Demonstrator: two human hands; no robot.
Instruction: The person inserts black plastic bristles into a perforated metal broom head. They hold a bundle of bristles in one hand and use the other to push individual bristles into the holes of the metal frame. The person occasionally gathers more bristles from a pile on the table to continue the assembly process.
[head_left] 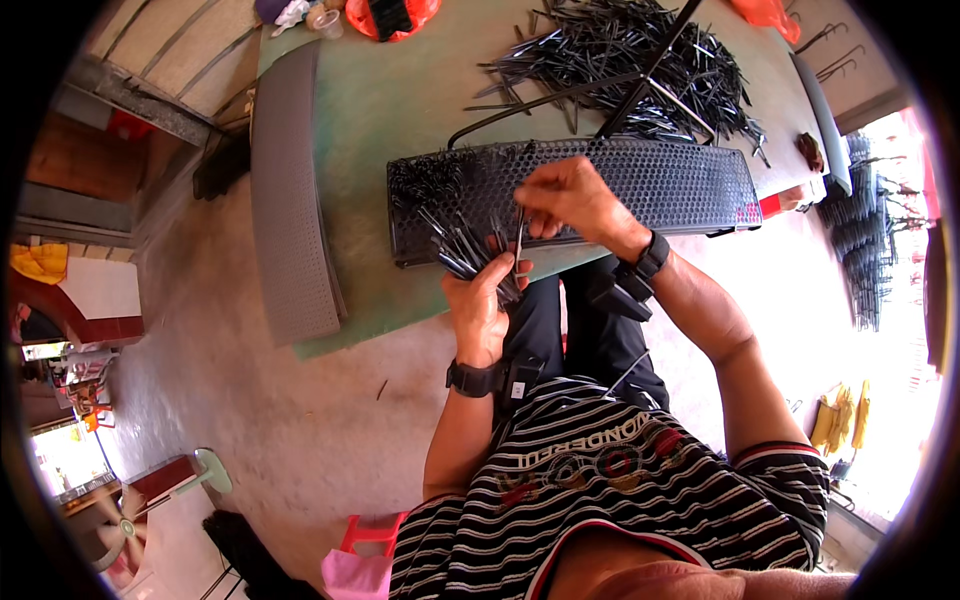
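My left hand (482, 308) is closed around a bundle of thin dark strips (455, 243), which fan out up and to the left. Just above it, my right hand (580, 205) pinches the top of a single thin dark strip (520, 230) that runs down to the left hand's fingers. Behind both hands a long black panel with honeycomb holes (670, 185) leans tilted on the table. Dark tufts (425, 182) cover the panel's left end. My right hand covers part of the panel's middle.
A big heap of loose dark strips (640, 70) lies on the green table (370, 130) behind the panel. A thin black metal frame (560, 97) rises there. Grey perforated sheets (290, 200) line the table's left edge. A red stool (372, 532) stands on the floor at lower left.
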